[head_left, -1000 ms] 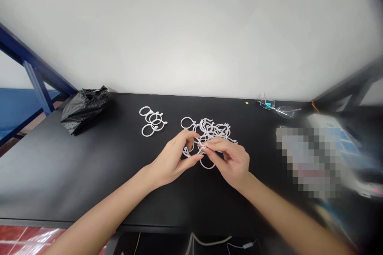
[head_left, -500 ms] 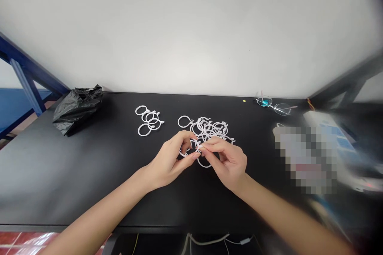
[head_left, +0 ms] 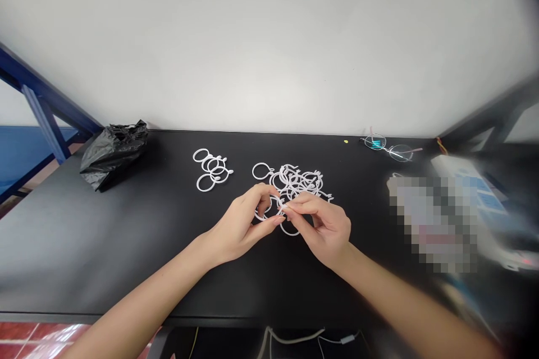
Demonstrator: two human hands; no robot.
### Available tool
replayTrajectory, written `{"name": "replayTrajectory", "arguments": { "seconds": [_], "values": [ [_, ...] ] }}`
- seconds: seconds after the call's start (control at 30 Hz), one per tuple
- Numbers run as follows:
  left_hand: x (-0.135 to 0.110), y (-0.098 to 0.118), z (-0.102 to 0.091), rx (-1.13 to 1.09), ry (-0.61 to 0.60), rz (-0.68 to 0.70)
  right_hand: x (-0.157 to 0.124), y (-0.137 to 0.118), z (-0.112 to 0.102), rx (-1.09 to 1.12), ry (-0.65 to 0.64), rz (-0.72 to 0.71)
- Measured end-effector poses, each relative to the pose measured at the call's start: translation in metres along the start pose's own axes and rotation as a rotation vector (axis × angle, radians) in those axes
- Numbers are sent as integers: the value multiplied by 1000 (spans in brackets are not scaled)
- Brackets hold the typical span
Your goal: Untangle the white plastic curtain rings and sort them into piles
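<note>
Between thumb and fingers, my left hand (head_left: 240,224) holds a white plastic shower curtain ring (head_left: 260,217). My right hand (head_left: 324,227) pinches the same ring at its clasp end; the fingertips hide most of the clasp, so I cannot tell whether it is fastened. Just beyond the hands lies a tangled pile of similar white rings (head_left: 298,182), several with clasp ends sticking out. Part of another ring (head_left: 290,234) shows below the right fingertips. To the left, a smaller overlapping group of rings (head_left: 214,167) with fastened-looking ends lies on the black table (head_left: 168,207).
A crumpled black plastic bag (head_left: 113,154) sits at the back left. Eyeglasses (head_left: 385,147) and a tiny yellow bit (head_left: 346,141) lie near the wall. On the right are a blurred-out item (head_left: 429,219) and a white and blue box (head_left: 471,185). Cables (head_left: 295,340) hang below the front edge.
The whole view has shifted slightly, so the scene sits a little further right. Both hands keep nearly the same grip on the ring.
</note>
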State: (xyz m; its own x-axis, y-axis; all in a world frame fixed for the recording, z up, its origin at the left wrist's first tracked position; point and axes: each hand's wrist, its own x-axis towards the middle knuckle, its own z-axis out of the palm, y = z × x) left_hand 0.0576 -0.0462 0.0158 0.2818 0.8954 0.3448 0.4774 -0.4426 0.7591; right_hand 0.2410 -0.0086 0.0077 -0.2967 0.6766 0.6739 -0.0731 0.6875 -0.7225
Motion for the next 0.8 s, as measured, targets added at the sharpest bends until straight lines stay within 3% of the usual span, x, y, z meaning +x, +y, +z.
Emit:
{"name": "replayTrajectory", "arguments": {
  "seconds": [0.37,0.47,0.57,0.7,0.8],
  "values": [
    [0,1,-2,42,-30,42,-4,-1,1,-36,7,-35],
    [6,-1,-10,239,-65,115,-6,-1,2,-66,15,11],
    [13,-13,-27,550,29,144,-7,1,1,-111,59,61],
    [13,-44,-57,794,242,-61,-7,4,0,-113,79,54],
    [7,-69,-73,898,272,-217,-8,5,1,-108,62,61]
  ]
}}
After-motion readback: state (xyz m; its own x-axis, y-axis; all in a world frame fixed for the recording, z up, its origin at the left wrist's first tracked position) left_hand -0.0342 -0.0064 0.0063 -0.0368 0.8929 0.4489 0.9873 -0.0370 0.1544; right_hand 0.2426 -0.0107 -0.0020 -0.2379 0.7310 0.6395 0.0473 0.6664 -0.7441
